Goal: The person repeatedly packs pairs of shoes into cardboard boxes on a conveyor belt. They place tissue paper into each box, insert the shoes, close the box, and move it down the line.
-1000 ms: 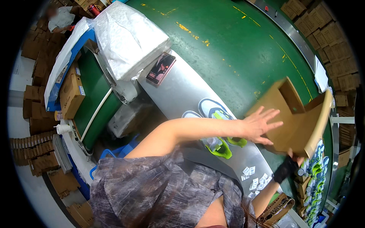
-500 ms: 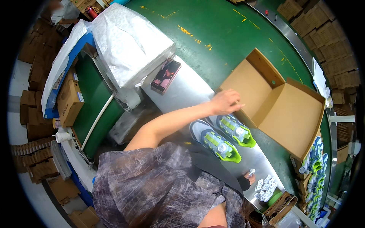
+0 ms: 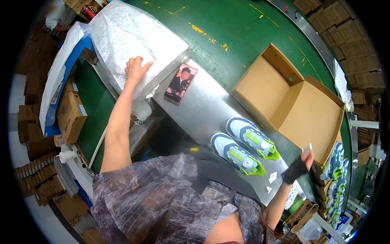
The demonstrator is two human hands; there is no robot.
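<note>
My left hand [image 3: 137, 70] rests on a plastic-wrapped stack of white paper [image 3: 122, 34], fingers apart and bent. Over the near side of an open brown shoebox [image 3: 310, 107], my right hand [image 3: 307, 159], in a dark wrist covering, pinches a small white packet [image 3: 307, 148]. Between my hands, a pair of light blue and lime green sneakers, the left shoe [image 3: 235, 155] and the right shoe [image 3: 252, 137], lies on the metal table [image 3: 205, 103]. Two white packets lie beside them, one being the larger packet [image 3: 272, 177].
A phone [image 3: 180, 83] with a lit screen lies by the paper stack. More sneakers [image 3: 337, 179] are piled beyond the box at right. A brown carton [image 3: 72, 116] sits at left, next to a white cup [image 3: 67, 156]. Another person [image 3: 55, 16] stands far left.
My left hand has swung from the shoebox to the paper stack. My right hand has risen from the packet pile toward the box. Two packets now lie near the shoes.
</note>
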